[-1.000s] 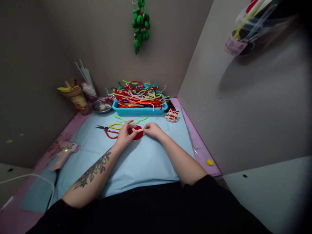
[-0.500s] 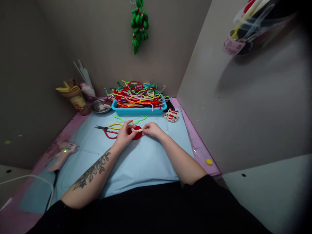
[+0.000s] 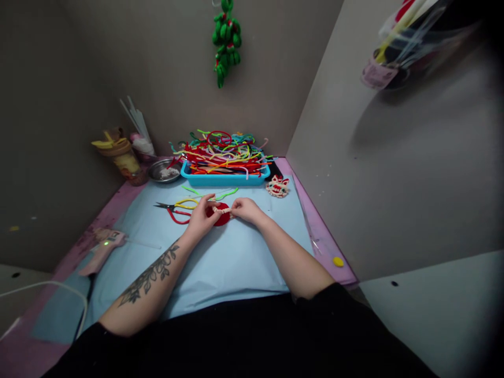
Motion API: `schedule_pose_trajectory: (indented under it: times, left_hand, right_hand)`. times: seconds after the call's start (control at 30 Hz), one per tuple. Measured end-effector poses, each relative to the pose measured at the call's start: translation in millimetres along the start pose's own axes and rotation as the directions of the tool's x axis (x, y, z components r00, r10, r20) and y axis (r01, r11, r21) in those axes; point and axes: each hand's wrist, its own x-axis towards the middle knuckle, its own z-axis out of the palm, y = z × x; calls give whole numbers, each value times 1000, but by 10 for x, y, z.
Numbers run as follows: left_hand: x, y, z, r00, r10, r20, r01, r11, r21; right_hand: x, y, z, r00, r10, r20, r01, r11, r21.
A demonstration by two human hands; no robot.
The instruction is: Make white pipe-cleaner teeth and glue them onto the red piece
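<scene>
A round red fuzzy piece (image 3: 222, 218) with a cream, bumpy pipe cleaner strip (image 3: 223, 210) across it is between my hands, low over the blue sheet. My left hand (image 3: 202, 216) grips the red piece and the strip's left end between thumb and fingers. Pinched in my right hand (image 3: 244, 208) is the right end of the cream strip. Just left of my left hand lie scissors (image 3: 173, 209) with one yellow and one red handle loop. Green pipe cleaners (image 3: 228, 195) lie right behind the hands. My fingers hide part of the red piece.
A blue tray (image 3: 224, 180) heaped with coloured pipe cleaners stands at the back, beside a metal bowl (image 3: 163, 176). A cream-and-red fuzzy figure (image 3: 277, 187) lies at right. The pink glue gun (image 3: 104, 252), its light lit, rests at left with a cable. Grey walls enclose the table.
</scene>
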Motion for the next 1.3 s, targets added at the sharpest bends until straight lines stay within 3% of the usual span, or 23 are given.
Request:
schedule_pose_trajectory:
  times: [1.3]
  left_hand:
    - [-23,54,-5,1000,-27,-2,27,999,-34]
  right_hand:
    - [-72,-49,17,996,-84,-38,84,996,-4]
